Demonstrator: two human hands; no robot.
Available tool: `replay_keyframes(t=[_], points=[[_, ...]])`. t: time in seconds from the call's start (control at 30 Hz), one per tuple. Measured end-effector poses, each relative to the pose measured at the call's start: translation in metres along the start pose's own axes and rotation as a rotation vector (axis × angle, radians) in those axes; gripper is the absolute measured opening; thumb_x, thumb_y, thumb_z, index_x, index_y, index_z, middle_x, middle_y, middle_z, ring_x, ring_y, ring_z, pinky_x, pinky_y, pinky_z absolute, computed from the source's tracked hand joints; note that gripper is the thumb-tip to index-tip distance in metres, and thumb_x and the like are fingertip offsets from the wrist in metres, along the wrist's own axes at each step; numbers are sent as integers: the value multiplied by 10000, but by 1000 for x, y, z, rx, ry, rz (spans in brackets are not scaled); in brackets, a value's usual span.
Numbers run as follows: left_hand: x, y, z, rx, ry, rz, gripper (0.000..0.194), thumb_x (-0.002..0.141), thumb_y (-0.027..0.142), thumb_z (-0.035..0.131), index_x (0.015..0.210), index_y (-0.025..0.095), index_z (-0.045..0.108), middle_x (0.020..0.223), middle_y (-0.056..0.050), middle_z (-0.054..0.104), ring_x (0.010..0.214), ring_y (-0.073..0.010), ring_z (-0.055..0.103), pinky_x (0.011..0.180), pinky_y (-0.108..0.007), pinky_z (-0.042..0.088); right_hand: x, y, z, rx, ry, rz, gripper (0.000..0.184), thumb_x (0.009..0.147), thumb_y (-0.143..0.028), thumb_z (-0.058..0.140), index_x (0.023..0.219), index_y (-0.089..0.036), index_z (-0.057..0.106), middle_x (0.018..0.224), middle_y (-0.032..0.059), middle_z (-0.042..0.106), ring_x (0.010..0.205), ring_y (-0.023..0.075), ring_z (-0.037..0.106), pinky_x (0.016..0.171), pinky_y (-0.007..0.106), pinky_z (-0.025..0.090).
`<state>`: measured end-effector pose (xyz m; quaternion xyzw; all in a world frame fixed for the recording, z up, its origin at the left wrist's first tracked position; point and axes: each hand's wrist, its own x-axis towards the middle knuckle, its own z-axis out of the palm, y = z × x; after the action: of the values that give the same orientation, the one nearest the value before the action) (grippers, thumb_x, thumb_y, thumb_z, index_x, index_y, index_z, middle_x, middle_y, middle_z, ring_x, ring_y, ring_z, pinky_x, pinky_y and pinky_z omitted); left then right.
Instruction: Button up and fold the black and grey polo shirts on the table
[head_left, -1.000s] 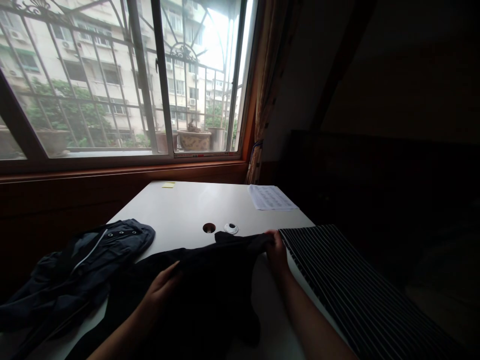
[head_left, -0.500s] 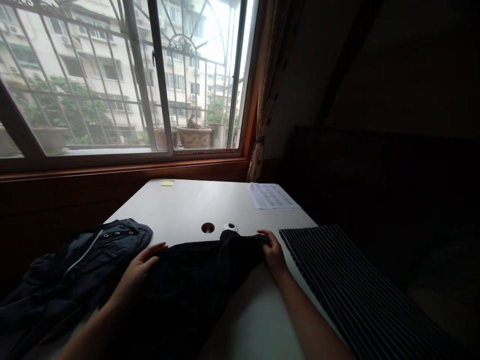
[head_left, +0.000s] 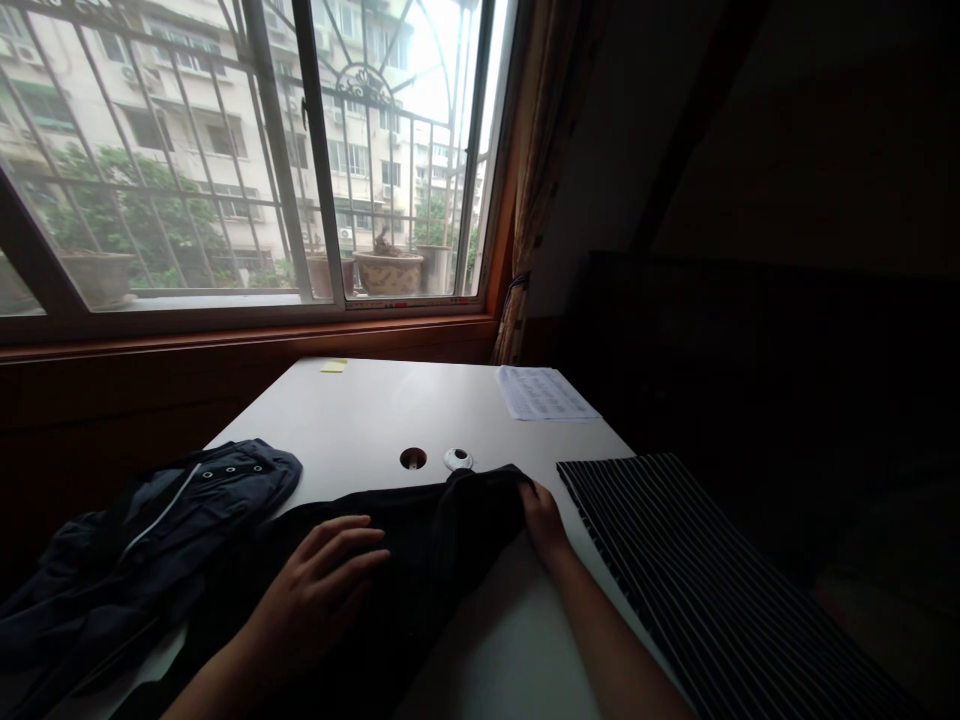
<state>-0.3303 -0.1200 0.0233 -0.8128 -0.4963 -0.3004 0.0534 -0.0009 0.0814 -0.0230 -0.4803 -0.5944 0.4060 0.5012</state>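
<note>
Cloth (head_left: 420, 530) is on the desk (head_left: 375, 410), at lower centre. Our right hand (head_left: 545, 520) pinches its edge; our left hand (head_left: 315, 590) has fingers loosely spread over it. If we pull one side only, it could bunch, or drag the cap (head_left: 457, 460).

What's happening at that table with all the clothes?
Someone is handling a black cloth on a white table. The right hand grips it by its far right end, and the left hand is over it with the fingers stretched out. A dark blue garment with metal eyelets lies crumpled on the left, and a black striped cloth is spread out on the right. Printed papers lie near the window.
</note>
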Motion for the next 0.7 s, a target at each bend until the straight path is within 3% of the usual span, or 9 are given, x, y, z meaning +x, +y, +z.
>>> replay_keyframes(t=[0.07,0.13,0.3,0.4,0.5,0.6,0.7], points=[[0,6,10,49,-125,1,512,940,259,602,1433,360,511,1460,-17,548,1385,-307,430,1101,-477,467,1,0,-3,54,-7,34,373,803,-527,609,846,-187,755,845,63,749,863,283,655,808,374,508],[-1,4,20,74,-159,-50,591,937,263,597,1497,345,427,1505,-35,504,1381,-314,442,1090,-487,482,2,1,-8,118,-24,75,369,782,-528,633,818,-179,747,795,55,741,810,267,653,750,356,510],[-6,-22,25,89,-101,-186,446,983,288,529,1425,348,521,1369,-35,620,1215,-255,594,1020,-422,539,-2,-2,-19,282,-91,179,364,754,-524,681,816,-170,741,774,50,748,764,256,676,720,353,532],[-11,-43,17,111,-42,-234,399,995,328,503,1390,342,561,1365,-34,619,1236,-257,580,1051,-434,513,-7,-10,-22,421,-168,268,386,778,-538,676,906,-182,749,868,58,771,861,283,709,821,396,551],[-21,-67,12,136,19,-319,426,985,380,491,1402,315,556,1438,-56,561,1296,-286,536,1099,-492,462,-12,-23,-21,647,-324,388,443,841,-548,652,1131,-221,724,1031,50,771,1045,292,696,966,432,518],[-33,-90,15,105,58,-418,501,955,481,517,1411,276,551,1453,-83,550,1315,-313,523,1106,-522,444,-15,-34,-20,743,-421,368,565,877,-557,640,1365,-276,594,1232,32,718,1202,275,631,1079,436,448],[-39,-100,21,14,41,-492,553,913,555,557,1370,245,588,1331,-89,648,1242,-311,581,1078,-498,473,-17,-37,-19,751,-427,358,612,887,-554,630,1428,-287,531,1314,33,678,1265,277,591,1116,453,418]])
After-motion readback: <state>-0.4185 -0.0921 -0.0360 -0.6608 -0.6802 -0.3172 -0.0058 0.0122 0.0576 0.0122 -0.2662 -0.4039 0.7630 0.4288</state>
